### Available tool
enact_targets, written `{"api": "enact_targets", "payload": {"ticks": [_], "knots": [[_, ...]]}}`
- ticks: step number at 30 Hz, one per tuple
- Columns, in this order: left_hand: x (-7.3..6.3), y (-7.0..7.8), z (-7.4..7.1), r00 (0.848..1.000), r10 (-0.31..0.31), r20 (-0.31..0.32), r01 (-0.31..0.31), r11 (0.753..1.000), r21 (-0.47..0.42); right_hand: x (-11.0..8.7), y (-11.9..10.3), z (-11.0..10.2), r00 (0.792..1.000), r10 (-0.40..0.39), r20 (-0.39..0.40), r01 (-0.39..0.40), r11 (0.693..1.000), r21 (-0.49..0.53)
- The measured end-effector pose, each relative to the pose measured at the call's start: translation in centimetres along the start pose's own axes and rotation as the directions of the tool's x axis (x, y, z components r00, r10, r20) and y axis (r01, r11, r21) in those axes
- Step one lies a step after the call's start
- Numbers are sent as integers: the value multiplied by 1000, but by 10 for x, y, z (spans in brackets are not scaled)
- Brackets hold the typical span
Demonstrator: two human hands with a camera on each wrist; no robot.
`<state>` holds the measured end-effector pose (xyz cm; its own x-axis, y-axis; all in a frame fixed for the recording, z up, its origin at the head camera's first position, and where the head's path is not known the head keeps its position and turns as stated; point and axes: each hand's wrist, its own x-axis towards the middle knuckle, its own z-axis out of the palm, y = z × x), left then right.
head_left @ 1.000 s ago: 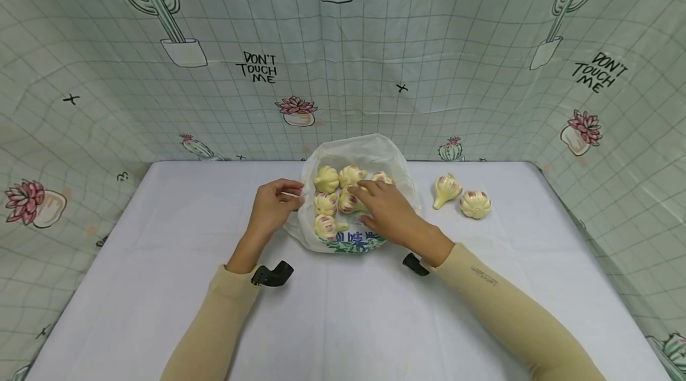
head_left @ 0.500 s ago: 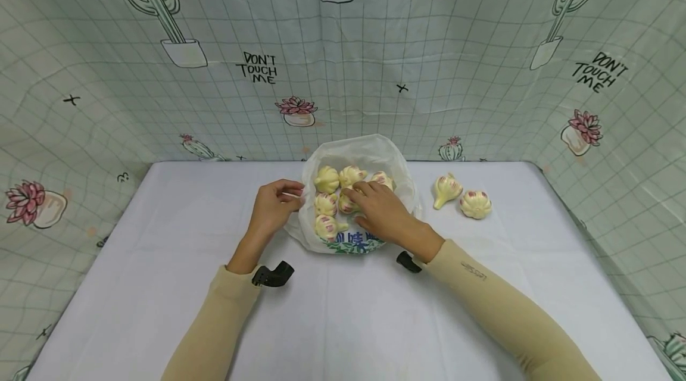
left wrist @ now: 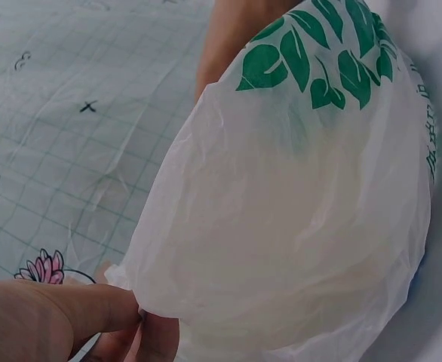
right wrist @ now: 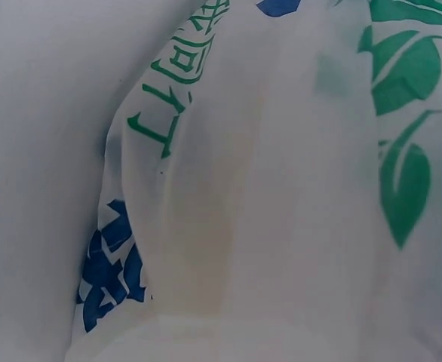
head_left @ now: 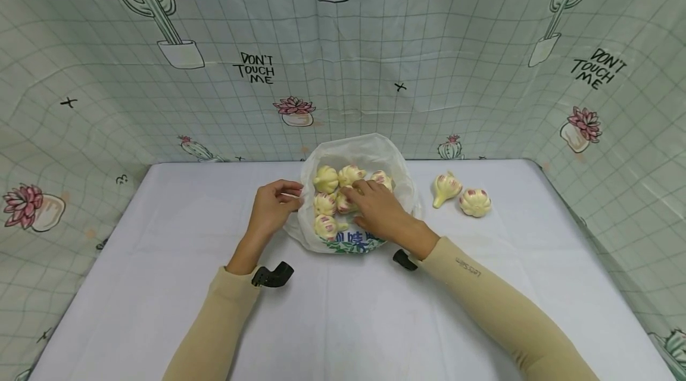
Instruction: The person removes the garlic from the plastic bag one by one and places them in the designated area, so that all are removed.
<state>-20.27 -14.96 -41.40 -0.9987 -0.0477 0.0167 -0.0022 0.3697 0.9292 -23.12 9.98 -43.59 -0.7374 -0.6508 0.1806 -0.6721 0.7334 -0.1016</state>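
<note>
A white plastic bag with green leaves and blue characters stands with its mouth spread, several garlic bulbs inside. My left hand pinches the bag's left rim between thumb and fingers; the left wrist view shows the thumb against the thin film. Reaching into the mouth from the right, my right hand has its fingers and thumb around a garlic bulb, partly hidden under it. In the right wrist view the bag's wall blocks sight of that hand.
Two garlic bulbs, one with its stem toward me and one rounder, lie on the white-covered table right of the bag. A patterned cloth hangs behind the table's back edge.
My right hand has moved slightly left inside the bag's mouth, and the garlic bulb under it has shifted left too. The left hand stays at the rim.
</note>
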Motion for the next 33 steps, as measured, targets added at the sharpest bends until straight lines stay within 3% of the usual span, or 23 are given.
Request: {"api": "enact_targets", "payload": {"ticks": [8,17,29,33], "knots": [[0,1,-1,1000,23,-4,-23,1000,12,-1,0,1,1000,-8,-31,8,1000,7],[0,0,-1,1000,21,-3,-21,1000,16,-6,1,-2,1000,-13,11,13,1000,14],[0,1,-1,999,31,-10,-31,999,11,-12,1,-6,996,-57,-70,58,998,5],[-1,1,-1,999,34,-15,-34,999,12,-14,1,-13,994,-31,-100,34,999,30]]}}
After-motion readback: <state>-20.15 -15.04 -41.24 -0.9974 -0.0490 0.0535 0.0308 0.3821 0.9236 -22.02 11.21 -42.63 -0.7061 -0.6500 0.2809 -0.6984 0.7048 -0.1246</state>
